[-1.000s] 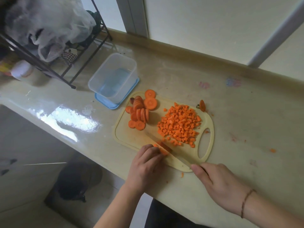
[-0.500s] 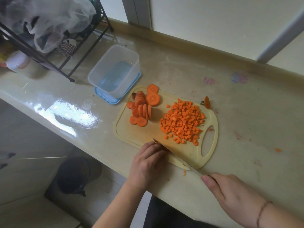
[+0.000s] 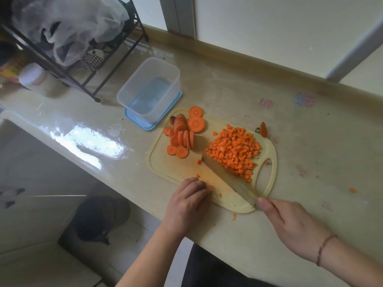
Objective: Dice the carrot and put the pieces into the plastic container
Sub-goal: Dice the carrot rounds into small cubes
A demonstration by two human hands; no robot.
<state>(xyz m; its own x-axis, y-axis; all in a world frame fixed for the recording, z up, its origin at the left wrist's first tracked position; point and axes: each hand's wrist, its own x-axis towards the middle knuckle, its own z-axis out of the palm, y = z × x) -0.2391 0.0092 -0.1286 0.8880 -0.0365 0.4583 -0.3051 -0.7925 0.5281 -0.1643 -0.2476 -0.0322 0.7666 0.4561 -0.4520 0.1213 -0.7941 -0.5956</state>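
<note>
On the cream cutting board [image 3: 165, 164] lie a heap of diced carrot [image 3: 234, 152] on the right and a row of round carrot slices [image 3: 182, 137] on the left. Just behind the board's left corner stands the clear plastic container [image 3: 128, 94], nothing in it, on its blue lid [image 3: 141, 124]. My right hand [image 3: 290, 222] grips the handle of a knife [image 3: 226, 179], whose blurred blade slants across the board's near half beside the heap. My left hand [image 3: 186, 201] rests at the board's near edge, fingers curled, hiding whatever is under them. Two loose carrot bits [image 3: 198, 162] lie near the blade.
A carrot end [image 3: 263, 129] sits at the board's far right edge. Stray carrot bits [image 3: 352, 190] dot the counter. A black wire rack [image 3: 83, 65] with a plastic bag [image 3: 72, 27] and a white jar [image 3: 35, 79] stands at the back left. The counter edge runs under my wrists.
The knife has swung from a cut beside my left fingers to a slant across the board toward the heap. My right hand has drawn back slightly. My left hand stays put.
</note>
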